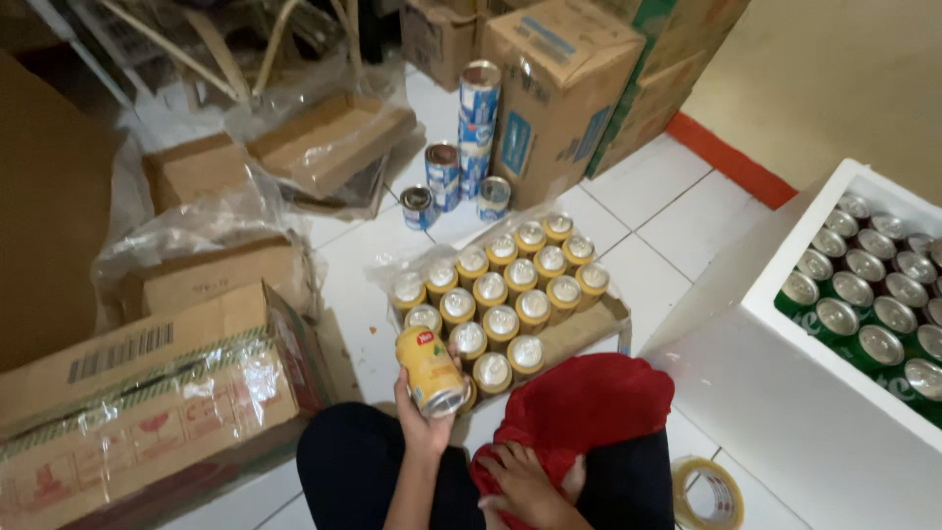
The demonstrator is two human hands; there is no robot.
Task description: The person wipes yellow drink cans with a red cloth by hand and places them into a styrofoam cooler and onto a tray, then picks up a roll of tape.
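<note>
White tiled floor [667, 211] of a storeroom crowded with cartons: I am looking down over my knees at a tray [589, 329] of yellow cans at centre frame. My left hand [424, 417] has its grip closed around one yellow can [430, 371], lifted off the tray at its near edge. My right hand [525, 481] rests on a red cloth [589, 402] in my lap, fingers curled into the fabric. By my count seventeen cans stand in the tray, and its near right corner is bare. A white box [785, 393] at right holds rows of green cans [863, 294]; about a dozen tops show. Some six blue tins [479, 128] stand stacked upper centre. A tape roll [708, 494] lies lower right.
</note>
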